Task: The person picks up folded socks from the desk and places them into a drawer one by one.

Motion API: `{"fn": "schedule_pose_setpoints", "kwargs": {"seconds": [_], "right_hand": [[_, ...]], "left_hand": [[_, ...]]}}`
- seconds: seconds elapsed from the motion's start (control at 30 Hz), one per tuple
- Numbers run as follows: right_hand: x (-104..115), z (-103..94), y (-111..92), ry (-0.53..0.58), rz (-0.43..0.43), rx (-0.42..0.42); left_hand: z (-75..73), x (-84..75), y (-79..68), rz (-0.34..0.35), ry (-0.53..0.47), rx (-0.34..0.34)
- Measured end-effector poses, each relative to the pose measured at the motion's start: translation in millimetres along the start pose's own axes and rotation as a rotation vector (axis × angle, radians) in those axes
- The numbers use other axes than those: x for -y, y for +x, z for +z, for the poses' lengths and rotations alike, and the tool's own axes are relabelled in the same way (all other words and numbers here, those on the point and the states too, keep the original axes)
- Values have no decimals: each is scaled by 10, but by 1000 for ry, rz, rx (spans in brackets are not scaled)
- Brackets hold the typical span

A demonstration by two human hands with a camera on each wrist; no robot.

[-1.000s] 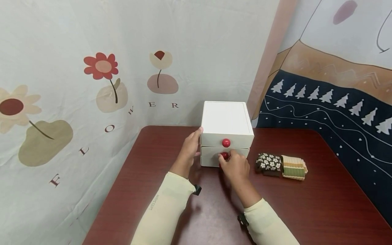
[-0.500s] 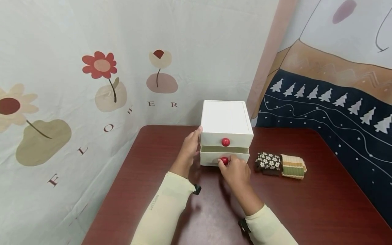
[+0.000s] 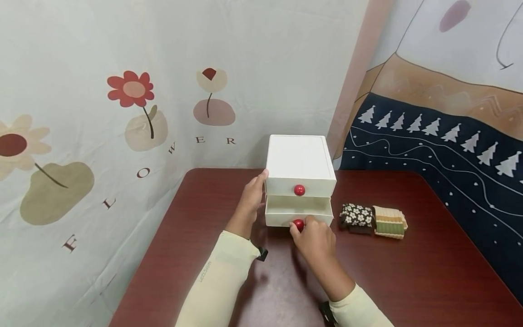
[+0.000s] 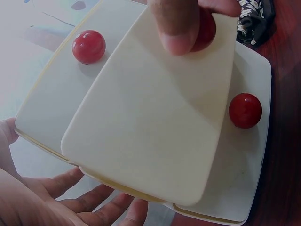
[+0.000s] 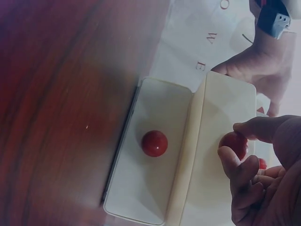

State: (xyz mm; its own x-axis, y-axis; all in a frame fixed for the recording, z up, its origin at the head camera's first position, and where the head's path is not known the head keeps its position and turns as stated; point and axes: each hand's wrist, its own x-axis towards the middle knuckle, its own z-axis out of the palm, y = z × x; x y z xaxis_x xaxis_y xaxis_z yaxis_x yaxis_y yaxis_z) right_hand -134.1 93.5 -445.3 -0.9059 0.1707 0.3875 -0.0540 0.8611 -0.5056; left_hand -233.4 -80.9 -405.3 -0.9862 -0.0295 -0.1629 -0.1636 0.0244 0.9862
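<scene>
A small white drawer cabinet (image 3: 301, 156) stands on the table, with three stacked drawers in the wrist views. Its middle drawer (image 4: 146, 113) is pulled partway out, showing its pale inside in the head view. My right hand (image 3: 316, 238) pinches that drawer's round red knob (image 5: 233, 144) between thumb and fingers. My left hand (image 3: 249, 200) rests against the cabinet's left side, fingers extended along it in the left wrist view. The top drawer's red knob (image 3: 299, 190) and the bottom drawer's red knob (image 4: 245, 110) are untouched, both drawers closed.
Right of the cabinet lie a black floral folded cloth (image 3: 357, 215) and a striped folded cloth (image 3: 389, 222), side by side. The reddish-brown table (image 3: 433, 268) reaches back to a printed wall hanging (image 3: 171, 41).
The middle drawer has slid out toward me, from closed to partly open, with my right hand drawing back on its knob. My left hand has stayed at the cabinet's side.
</scene>
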Motion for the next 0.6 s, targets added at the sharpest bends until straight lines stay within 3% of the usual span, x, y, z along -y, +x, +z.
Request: {"fn": "schedule_pose_setpoints", "kwargs": {"seconds": [0.6], "right_hand": [[18,-103,-212,-8,-20,-1]], "left_hand": [[7,11,-10,6,3,0]]}}
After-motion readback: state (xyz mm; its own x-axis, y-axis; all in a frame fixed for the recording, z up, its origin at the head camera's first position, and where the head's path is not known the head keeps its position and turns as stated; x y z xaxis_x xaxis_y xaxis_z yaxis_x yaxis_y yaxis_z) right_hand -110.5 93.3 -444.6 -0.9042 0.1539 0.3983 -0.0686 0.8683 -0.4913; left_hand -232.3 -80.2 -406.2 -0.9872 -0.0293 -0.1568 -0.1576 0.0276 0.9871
